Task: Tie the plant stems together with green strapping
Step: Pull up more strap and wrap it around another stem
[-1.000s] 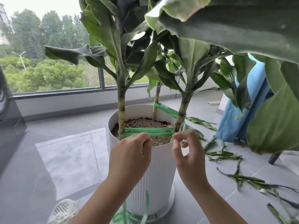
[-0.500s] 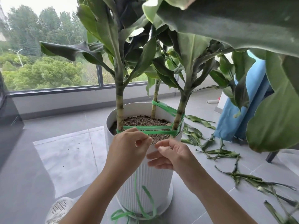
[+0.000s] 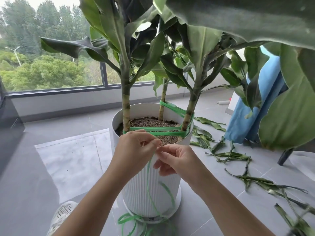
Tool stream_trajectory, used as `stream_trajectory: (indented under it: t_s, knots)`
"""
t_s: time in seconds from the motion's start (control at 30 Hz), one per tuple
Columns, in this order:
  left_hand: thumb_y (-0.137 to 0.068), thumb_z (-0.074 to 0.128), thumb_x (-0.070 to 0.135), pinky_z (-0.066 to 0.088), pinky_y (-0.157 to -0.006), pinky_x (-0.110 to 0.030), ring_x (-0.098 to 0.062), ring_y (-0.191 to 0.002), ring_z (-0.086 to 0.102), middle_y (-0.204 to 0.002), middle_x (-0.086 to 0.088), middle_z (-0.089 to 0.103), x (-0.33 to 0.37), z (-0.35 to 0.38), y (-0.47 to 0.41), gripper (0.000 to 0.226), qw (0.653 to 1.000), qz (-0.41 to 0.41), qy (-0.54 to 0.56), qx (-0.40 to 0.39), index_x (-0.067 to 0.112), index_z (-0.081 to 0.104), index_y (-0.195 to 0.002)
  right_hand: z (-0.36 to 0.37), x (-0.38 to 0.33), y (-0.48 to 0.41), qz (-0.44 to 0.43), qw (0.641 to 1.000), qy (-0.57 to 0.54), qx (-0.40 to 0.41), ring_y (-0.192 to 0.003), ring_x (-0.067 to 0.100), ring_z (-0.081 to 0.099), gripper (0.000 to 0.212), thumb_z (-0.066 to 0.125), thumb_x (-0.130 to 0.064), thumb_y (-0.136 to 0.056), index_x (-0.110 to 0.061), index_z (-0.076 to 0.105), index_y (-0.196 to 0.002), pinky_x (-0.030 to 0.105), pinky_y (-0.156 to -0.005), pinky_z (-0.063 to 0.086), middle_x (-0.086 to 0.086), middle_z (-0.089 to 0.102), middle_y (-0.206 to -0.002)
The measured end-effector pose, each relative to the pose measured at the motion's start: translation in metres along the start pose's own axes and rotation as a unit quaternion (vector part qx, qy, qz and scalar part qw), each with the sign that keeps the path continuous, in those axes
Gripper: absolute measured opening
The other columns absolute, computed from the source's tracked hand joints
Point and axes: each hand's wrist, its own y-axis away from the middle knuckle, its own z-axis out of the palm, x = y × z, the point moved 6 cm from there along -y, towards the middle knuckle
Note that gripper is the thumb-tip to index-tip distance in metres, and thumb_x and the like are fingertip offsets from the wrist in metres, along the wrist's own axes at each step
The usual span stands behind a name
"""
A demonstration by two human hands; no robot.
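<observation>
Three plant stems stand in a white ribbed pot [image 3: 170, 193]: a left stem [image 3: 126, 114], a back stem [image 3: 162, 106] and a right stem [image 3: 187, 116]. Green strapping [image 3: 156, 131] runs in bands between the left and right stems, and from the right stem to the back stem. My left hand [image 3: 134, 149] and my right hand [image 3: 175, 159] meet at the pot's near rim and both pinch the strapping there. A loose tail of strapping [image 3: 150, 183] hangs from the fingers down the pot and coils on the floor.
Cut leaves [image 3: 238, 167] lie scattered on the grey tiled floor to the right. A blue cloth [image 3: 262, 103] hangs over something at the right. Big leaves overhang the view at top right. A white shoe [image 3: 63, 213] shows at bottom left. A window runs along the back.
My right hand has moved from the right stem leftward to my left hand at the pot's near rim, and the view has dipped to show more of the hanging tail.
</observation>
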Motion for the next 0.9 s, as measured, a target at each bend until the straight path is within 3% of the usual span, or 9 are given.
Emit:
stream_trajectory:
  t_s: [0.1,0.2,0.33,0.47,0.57,0.7,0.8,0.9]
  knots:
    - [-0.083,0.069,0.021,0.047,-0.062,-0.018,-0.003,-0.071,0.061,-0.070,0.011,0.067,0.001,0.001,0.000,0.010,1.000,-0.003,-0.004,-0.010,0.023,0.078,-0.079,0.002,-0.001,-0.001,-0.016,1.000,0.009,0.007,-0.047,0.012,0.049,0.017,0.064,-0.027,-0.089,-0.014,0.072,-0.096,0.021,-0.049,0.045,0.002,0.065,-0.062]
    - [-0.083,0.069,0.022,0.042,-0.060,-0.012,-0.001,-0.070,0.059,-0.069,0.013,0.066,0.000,0.002,0.000,0.010,1.000,-0.007,-0.007,-0.010,0.023,0.078,-0.079,0.002,0.000,-0.002,-0.008,1.000,0.014,0.018,-0.046,0.010,0.042,0.013,0.067,-0.026,-0.087,-0.014,0.072,-0.088,0.020,-0.049,0.038,-0.003,0.057,-0.053]
    - [-0.082,0.070,0.024,0.041,-0.059,-0.020,-0.004,-0.065,0.056,-0.067,0.010,0.065,0.000,0.003,0.003,0.010,1.000,0.002,-0.021,0.010,0.023,0.077,-0.077,-0.003,0.003,-0.002,-0.013,0.989,0.140,0.037,-0.053,0.006,0.044,0.016,0.061,-0.029,-0.090,-0.019,0.066,-0.079,0.025,-0.059,0.040,-0.011,0.049,-0.055]
    - [-0.083,0.069,0.026,0.040,-0.056,-0.024,-0.005,-0.060,0.051,-0.062,0.010,0.059,0.002,0.005,0.005,0.011,0.998,0.025,-0.051,0.033,0.023,0.075,-0.073,-0.010,0.003,0.001,0.015,0.986,0.164,0.022,-0.063,0.017,0.064,0.019,0.057,-0.029,-0.093,-0.013,0.063,-0.085,0.041,-0.075,0.057,0.001,0.065,-0.067]
    - [-0.085,0.063,0.037,0.041,-0.053,-0.028,-0.007,-0.058,0.050,-0.061,0.008,0.057,0.002,0.007,0.005,0.025,0.996,0.043,-0.070,0.039,0.021,0.071,-0.069,-0.017,0.000,0.005,0.044,0.990,0.131,0.028,-0.045,0.014,0.053,0.019,0.050,-0.016,-0.098,-0.009,0.056,-0.081,0.036,-0.058,0.055,-0.003,0.057,-0.055]
    - [-0.085,0.051,0.043,0.041,-0.051,-0.034,-0.011,-0.057,0.047,-0.057,0.005,0.052,0.002,0.007,0.006,0.037,0.990,0.070,-0.106,0.058,0.016,0.064,-0.063,-0.024,-0.001,0.005,0.055,0.982,0.179,0.015,-0.042,0.010,0.037,0.022,0.045,-0.019,-0.100,-0.017,0.051,-0.078,0.028,-0.046,0.035,-0.009,0.047,-0.052]
    - [-0.086,0.061,0.034,0.037,-0.048,-0.029,-0.008,-0.053,0.043,-0.054,0.008,0.047,0.001,0.000,0.007,0.030,0.987,0.076,-0.105,0.094,0.017,0.056,-0.063,-0.028,-0.004,0.007,0.063,0.987,0.147,-0.024,-0.041,0.008,0.033,0.017,0.043,-0.018,-0.101,-0.015,0.054,-0.088,0.024,-0.041,0.032,-0.011,0.041,-0.048]
    - [-0.085,0.065,0.026,0.043,-0.049,-0.030,-0.010,-0.054,0.050,-0.057,0.009,0.053,-0.002,-0.003,0.008,0.012,0.987,0.064,-0.108,0.099,0.021,0.059,-0.076,-0.035,-0.013,0.008,0.050,0.993,0.103,-0.041,-0.038,0.006,0.031,0.018,0.045,-0.017,-0.100,-0.004,0.056,-0.103,0.022,-0.039,0.036,-0.013,0.035,-0.042]
